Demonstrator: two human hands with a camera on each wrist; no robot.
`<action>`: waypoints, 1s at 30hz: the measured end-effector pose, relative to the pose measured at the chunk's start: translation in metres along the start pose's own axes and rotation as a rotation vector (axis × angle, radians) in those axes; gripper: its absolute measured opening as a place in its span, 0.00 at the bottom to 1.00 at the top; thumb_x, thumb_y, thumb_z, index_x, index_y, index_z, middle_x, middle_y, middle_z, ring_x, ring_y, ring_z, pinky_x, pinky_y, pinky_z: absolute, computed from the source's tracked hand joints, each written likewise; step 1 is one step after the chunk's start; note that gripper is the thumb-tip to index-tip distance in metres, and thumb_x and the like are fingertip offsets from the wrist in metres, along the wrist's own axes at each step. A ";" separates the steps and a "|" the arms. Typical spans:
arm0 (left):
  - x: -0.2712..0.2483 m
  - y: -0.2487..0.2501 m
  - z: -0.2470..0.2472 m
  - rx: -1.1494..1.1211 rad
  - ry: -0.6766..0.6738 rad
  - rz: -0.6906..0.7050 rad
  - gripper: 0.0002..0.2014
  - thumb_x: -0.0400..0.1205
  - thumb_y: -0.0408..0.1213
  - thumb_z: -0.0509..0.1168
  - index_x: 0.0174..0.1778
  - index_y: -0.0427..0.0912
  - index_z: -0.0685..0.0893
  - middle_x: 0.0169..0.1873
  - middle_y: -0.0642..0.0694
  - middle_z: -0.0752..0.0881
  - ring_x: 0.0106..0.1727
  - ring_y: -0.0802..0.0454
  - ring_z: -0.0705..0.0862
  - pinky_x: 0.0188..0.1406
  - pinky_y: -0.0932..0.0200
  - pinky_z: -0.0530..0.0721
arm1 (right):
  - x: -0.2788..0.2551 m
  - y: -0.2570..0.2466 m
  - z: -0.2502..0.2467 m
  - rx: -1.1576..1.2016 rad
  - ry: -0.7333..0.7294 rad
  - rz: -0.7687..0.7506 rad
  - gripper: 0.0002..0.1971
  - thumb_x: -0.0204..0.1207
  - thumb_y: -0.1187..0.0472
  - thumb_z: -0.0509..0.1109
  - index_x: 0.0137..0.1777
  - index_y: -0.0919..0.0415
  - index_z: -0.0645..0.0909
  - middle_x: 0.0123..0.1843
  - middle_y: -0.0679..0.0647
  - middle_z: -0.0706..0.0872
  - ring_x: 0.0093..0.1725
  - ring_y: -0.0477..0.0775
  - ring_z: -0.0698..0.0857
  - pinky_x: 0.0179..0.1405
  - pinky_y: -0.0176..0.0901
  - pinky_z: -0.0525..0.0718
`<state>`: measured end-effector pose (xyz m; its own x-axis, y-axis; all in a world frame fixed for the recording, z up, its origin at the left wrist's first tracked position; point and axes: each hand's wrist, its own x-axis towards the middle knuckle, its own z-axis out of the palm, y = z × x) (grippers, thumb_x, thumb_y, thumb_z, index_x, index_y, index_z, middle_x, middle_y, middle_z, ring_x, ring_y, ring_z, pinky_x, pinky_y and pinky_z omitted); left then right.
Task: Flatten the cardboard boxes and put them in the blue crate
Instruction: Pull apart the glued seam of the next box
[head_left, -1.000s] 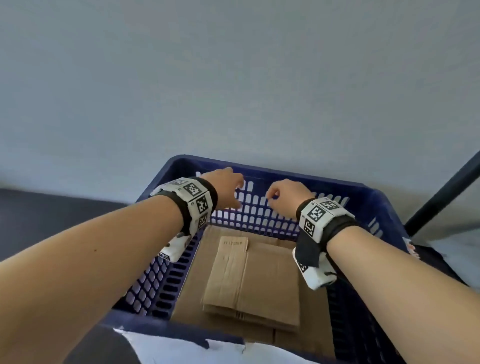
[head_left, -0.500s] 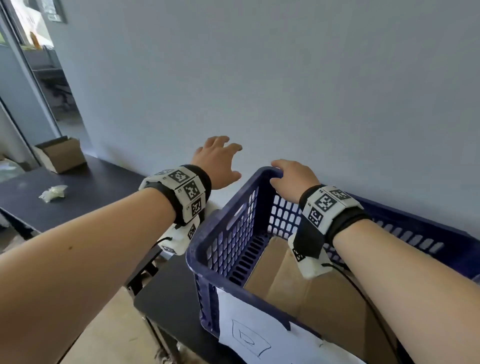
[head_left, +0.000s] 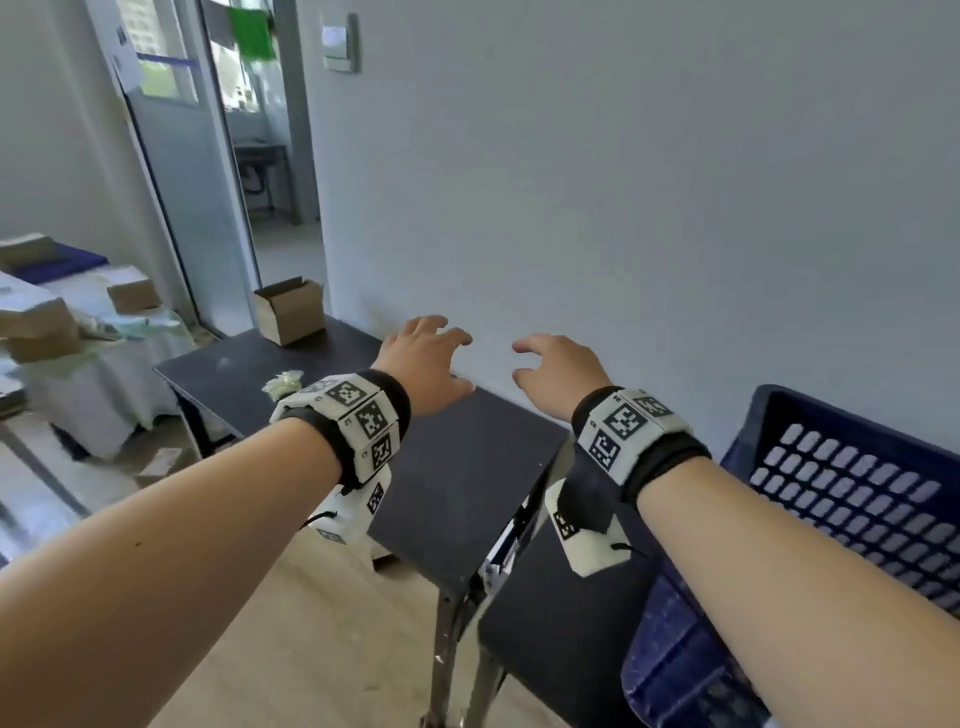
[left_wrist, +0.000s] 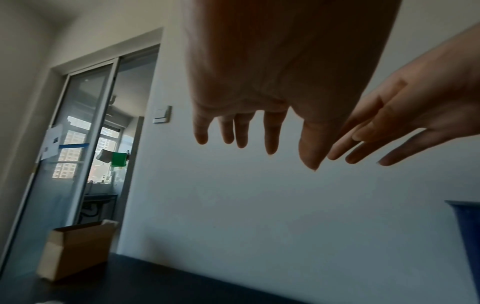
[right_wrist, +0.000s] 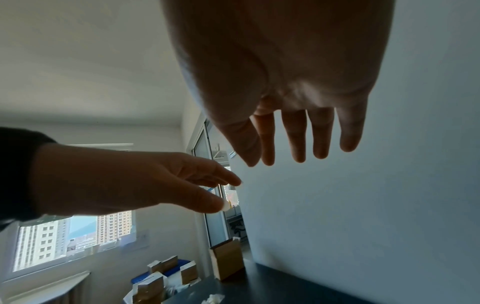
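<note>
An open brown cardboard box (head_left: 289, 310) stands at the far end of the black table (head_left: 457, 467), against the wall; it also shows in the left wrist view (left_wrist: 75, 248) and the right wrist view (right_wrist: 227, 261). My left hand (head_left: 426, 358) and right hand (head_left: 550, 374) hover side by side over the table's near part, fingers spread and holding nothing. The same bare fingers appear from below, left hand (left_wrist: 249, 115) and right hand (right_wrist: 298, 127). The blue crate (head_left: 852, 499) stands at my right, beside the right forearm; its inside is hidden.
A crumpled white scrap (head_left: 283, 385) lies on the table between the box and my left wrist. More cardboard boxes (head_left: 132, 295) are piled on a covered surface at far left. A doorway (head_left: 260, 156) opens behind the box. A grey wall runs along the table's far side.
My view has swung left, away from the crate and its flattened cardboard. Both hands left the crate rim and moved left over the black table, fingers now spread.
</note>
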<state>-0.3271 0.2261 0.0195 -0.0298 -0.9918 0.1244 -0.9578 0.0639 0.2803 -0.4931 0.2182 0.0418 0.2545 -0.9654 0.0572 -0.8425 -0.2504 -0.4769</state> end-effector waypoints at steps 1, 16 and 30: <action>-0.001 -0.021 -0.001 0.007 -0.015 -0.009 0.30 0.79 0.51 0.65 0.77 0.52 0.67 0.79 0.45 0.61 0.80 0.44 0.58 0.77 0.45 0.59 | 0.005 -0.014 0.016 0.014 -0.017 0.002 0.22 0.80 0.60 0.62 0.74 0.52 0.74 0.76 0.51 0.74 0.75 0.54 0.72 0.73 0.43 0.69; 0.034 -0.255 -0.001 -0.135 -0.078 -0.151 0.26 0.80 0.51 0.66 0.74 0.52 0.71 0.76 0.47 0.66 0.78 0.46 0.63 0.76 0.45 0.65 | 0.127 -0.156 0.159 0.003 -0.159 -0.010 0.15 0.77 0.65 0.62 0.57 0.52 0.86 0.61 0.49 0.86 0.61 0.53 0.83 0.63 0.41 0.79; 0.211 -0.443 -0.001 -0.080 -0.133 -0.248 0.29 0.80 0.48 0.66 0.77 0.52 0.67 0.75 0.45 0.67 0.77 0.45 0.64 0.77 0.46 0.64 | 0.362 -0.221 0.279 0.075 -0.289 -0.044 0.12 0.79 0.63 0.63 0.54 0.52 0.87 0.56 0.50 0.89 0.56 0.52 0.85 0.55 0.40 0.80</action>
<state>0.0911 -0.0109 -0.0777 0.1597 -0.9838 -0.0819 -0.9152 -0.1787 0.3612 -0.0823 -0.0556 -0.0772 0.4234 -0.8902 -0.1681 -0.7932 -0.2747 -0.5435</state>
